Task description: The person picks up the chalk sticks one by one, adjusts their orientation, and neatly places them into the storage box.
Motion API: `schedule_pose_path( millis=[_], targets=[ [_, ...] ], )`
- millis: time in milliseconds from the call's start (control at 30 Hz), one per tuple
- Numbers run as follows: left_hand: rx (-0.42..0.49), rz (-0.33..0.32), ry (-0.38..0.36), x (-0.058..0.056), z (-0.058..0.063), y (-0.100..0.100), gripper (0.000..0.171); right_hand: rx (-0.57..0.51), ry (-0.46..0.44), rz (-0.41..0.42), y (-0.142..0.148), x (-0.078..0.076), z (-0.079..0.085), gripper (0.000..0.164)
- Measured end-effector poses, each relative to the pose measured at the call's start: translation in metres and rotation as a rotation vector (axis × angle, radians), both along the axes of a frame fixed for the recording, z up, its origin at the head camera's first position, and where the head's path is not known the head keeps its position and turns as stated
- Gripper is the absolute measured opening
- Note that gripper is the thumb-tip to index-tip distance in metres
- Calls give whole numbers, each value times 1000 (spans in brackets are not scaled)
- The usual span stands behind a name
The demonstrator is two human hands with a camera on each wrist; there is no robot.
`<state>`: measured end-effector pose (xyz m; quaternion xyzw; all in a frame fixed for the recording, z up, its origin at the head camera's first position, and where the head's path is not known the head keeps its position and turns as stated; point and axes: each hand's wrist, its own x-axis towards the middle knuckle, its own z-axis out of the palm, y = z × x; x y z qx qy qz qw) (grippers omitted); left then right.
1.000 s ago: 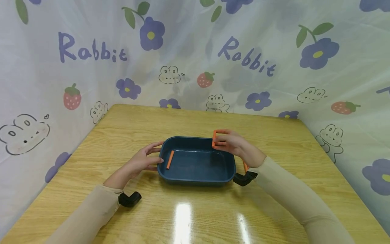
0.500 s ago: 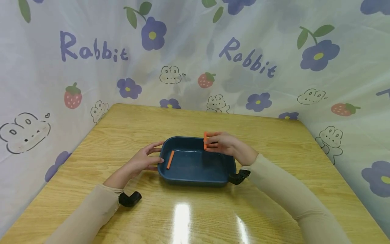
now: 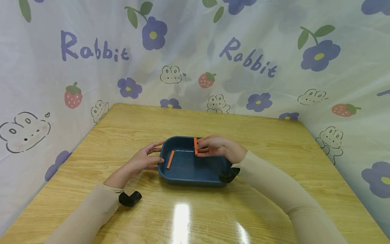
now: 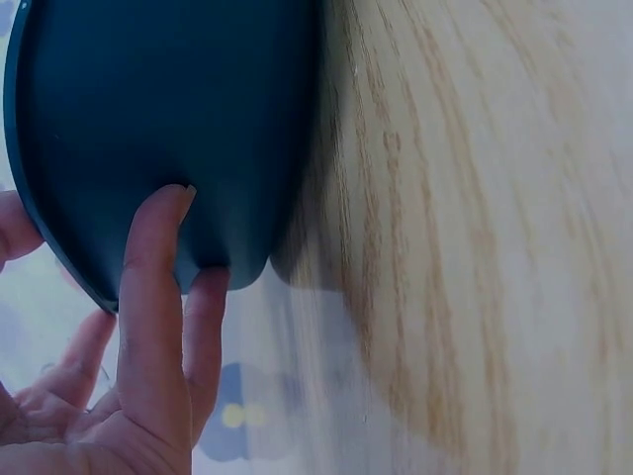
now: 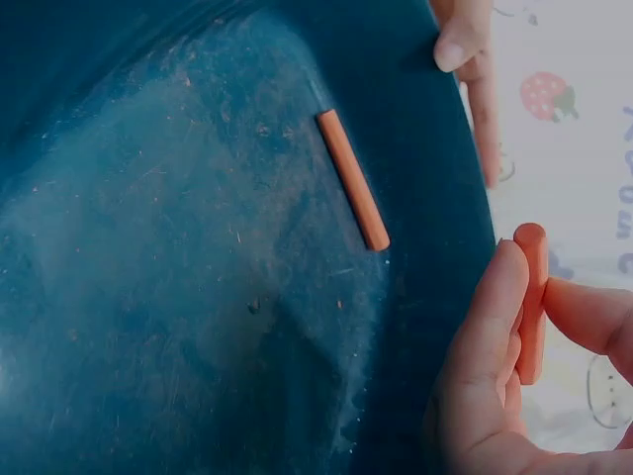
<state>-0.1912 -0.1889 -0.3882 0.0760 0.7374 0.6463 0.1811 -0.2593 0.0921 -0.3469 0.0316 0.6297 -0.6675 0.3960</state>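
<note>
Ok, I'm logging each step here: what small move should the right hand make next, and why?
Probably lower and release the orange stick into the blue tray: the right hand pinches it above the tray, one stick lies inside, and the left hand steadies the rim.

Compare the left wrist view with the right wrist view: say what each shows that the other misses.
Only the left wrist view shows the tray's outer wall, the left hand's fingers pressed against it, and the wooden table. Only the right wrist view shows the tray's inside with an orange stick lying in it, and the right hand pinching a second orange stick. Both show the blue tray.
</note>
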Motion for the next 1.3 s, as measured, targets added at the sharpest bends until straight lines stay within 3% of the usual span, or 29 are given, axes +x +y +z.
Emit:
schedule_pose_path(
  millis=[267, 600, 867, 1167, 1300],
  targets=[
    [12, -4, -5, 1, 1, 0, 71, 39, -30, 73, -15, -3, -3, 44],
    [4, -1, -1, 0, 0, 0, 72, 98, -80, 48, -35, -9, -12, 14],
    [-1, 9, -6, 0, -1, -1, 71, 146, -104, 64, -49, -9, -15, 27],
    [-4, 8, -3, 0, -1, -1, 72, 201, -122, 49, -65, -9, -17, 65],
    [-5, 10, -3, 0, -1, -1, 72, 239, -117, 76, -69, -8, -18, 62]
  ],
)
